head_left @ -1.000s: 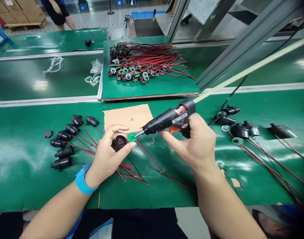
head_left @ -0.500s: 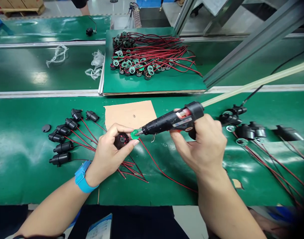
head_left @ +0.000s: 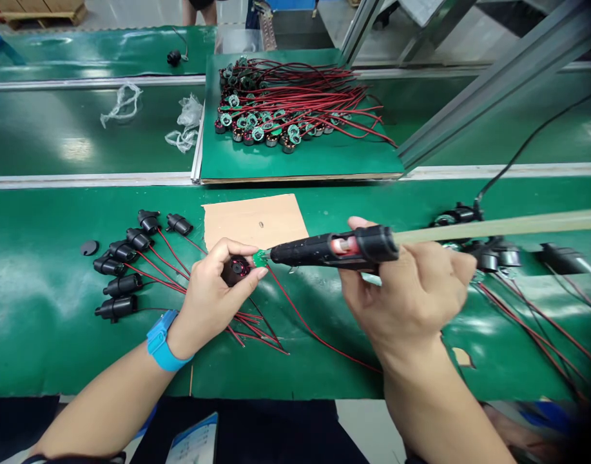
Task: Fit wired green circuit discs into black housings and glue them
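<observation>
Between the thumb and fingers of my left hand (head_left: pixel 216 283) is a small round black part (head_left: pixel 236 270) joined to a green circuit board (head_left: pixel 260 258). A thin red wire (head_left: pixel 300 312) trails from it to the right across the bench. My right hand (head_left: pixel 411 290) is closed around a black hot glue gun (head_left: pixel 319 250), with a pale glue stick (head_left: pixel 498 227) jutting from its back. The gun's nozzle meets the green board at my left fingertips. Beneath lies a piece of cardboard (head_left: pixel 251 216).
Several black housings with wires (head_left: pixel 124 250) lie on the left beside a black disc (head_left: pixel 89 247). More black housings (head_left: pixel 563 258) are at right. A raised green board (head_left: pixel 295 169) bears a pile of wired parts. A metal post (head_left: pixel 488 90) slants at the right; a person's legs show behind.
My right hand has turned and shifted right, levelling the glue gun and lowering the glue stick's back end. The nozzle stays at the green board. My left hand has barely moved.
</observation>
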Demonstrator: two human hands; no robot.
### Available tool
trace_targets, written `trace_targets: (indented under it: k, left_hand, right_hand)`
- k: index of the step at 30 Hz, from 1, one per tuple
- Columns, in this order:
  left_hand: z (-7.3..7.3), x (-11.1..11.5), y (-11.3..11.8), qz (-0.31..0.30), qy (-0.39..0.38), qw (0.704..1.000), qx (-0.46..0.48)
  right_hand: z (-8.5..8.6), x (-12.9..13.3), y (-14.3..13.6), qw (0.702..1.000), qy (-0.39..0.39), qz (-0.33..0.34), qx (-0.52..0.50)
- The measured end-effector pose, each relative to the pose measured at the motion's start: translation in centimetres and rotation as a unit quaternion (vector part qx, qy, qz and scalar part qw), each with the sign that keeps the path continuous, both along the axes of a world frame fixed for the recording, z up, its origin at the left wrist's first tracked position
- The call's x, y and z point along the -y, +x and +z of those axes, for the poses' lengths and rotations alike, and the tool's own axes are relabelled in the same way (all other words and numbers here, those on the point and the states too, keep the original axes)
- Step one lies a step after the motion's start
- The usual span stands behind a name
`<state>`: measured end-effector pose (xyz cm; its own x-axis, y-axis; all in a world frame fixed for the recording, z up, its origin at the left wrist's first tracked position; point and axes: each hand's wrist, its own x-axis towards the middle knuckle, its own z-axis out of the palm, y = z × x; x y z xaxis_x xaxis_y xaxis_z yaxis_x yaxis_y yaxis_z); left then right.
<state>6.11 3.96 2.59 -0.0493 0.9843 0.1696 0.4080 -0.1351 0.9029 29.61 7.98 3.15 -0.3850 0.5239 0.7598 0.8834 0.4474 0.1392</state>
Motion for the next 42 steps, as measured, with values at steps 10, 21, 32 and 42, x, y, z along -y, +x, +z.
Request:
trace_targets:
  k: [10, 21, 32, 42]
  left_hand:
    - [-0.1, 0.2, -0.2, -0.001, 0.047, 0.998, -0.037]
    - [-0.2, 0.2, 0.1, -0.046, 0.054, 0.996, -0.046]
    - [-1.2, 0.8, 0.4, -0.102, 0.036, 0.993, -0.039]
    - [-0.4, 0.0, 0.0, -0.115, 0.026, 0.991, -0.067]
  right_hand:
    - [-3.6, -4.1, 0.6, 0.899, -0.424, -0.027, -0.103]
    - [-0.9, 0.2, -3.4, 0.612, -0.605, 0.299, -0.413]
    - [-1.0, 1.7, -3.7, 0.944, -0.172, 0.21, -0.185]
    - [-1.3, 1.9, -3.3, 0.944, -0.116, 0.293, -0.096]
